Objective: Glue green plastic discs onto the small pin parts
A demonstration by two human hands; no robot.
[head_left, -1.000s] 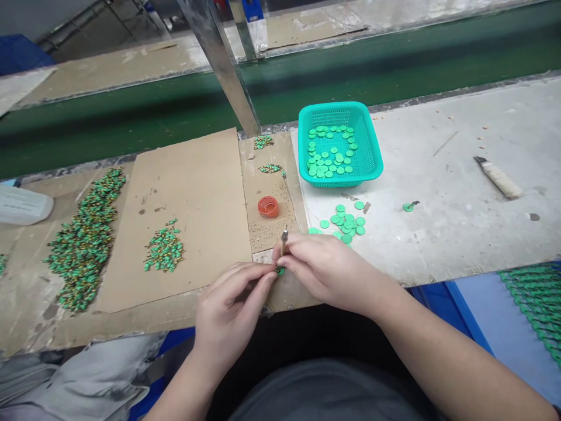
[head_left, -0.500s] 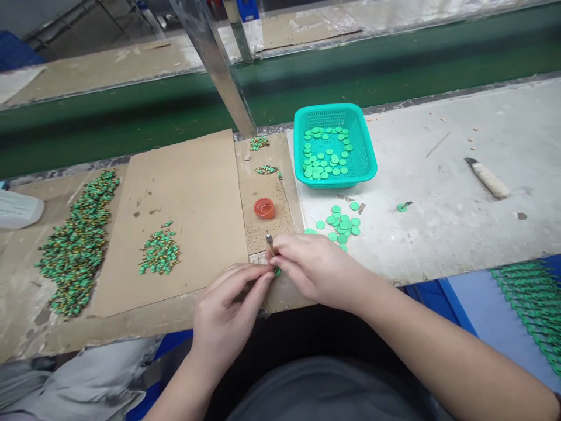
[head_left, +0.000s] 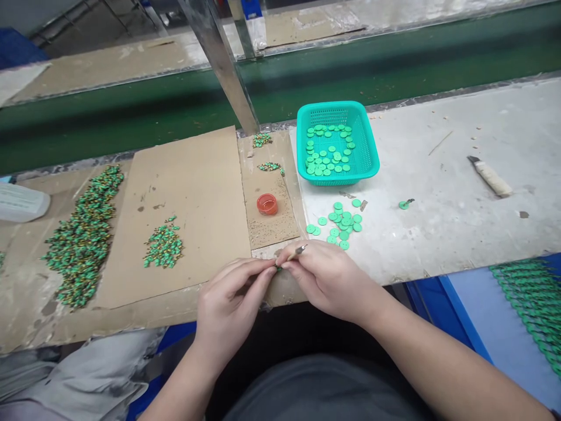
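My left hand (head_left: pixel 232 298) is closed, its thumb and fingertips pinching a small green piece (head_left: pixel 279 268) that they mostly cover. Right beside it, my right hand (head_left: pixel 328 275) is closed in a pen-like grip on a thin stick tool (head_left: pixel 298 251) with a metal end pointing up and to the right. The tool's lower end meets the small piece between both hands; my fingers hide the contact. Just beyond my hands are a small red cup (head_left: pixel 267 203) on cardboard and a scatter of flat green buttons (head_left: pixel 346 222).
A turquoise basket (head_left: pixel 372 166) holds more green buttons. Piles of small green-and-gold pieces (head_left: pixel 87 234) lie at left, with a smaller heap (head_left: pixel 163 247) on cardboard (head_left: pixel 197 193). A bottle (head_left: pixel 21 202) stands far left. A taped blade tool (head_left: pixel 491 176) lies right. A metal post (head_left: pixel 223 64) rises behind.
The stick tool has tipped from near upright to leaning right as my right hand turned. My left hand keeps its pinch. The whole view has shifted slightly.
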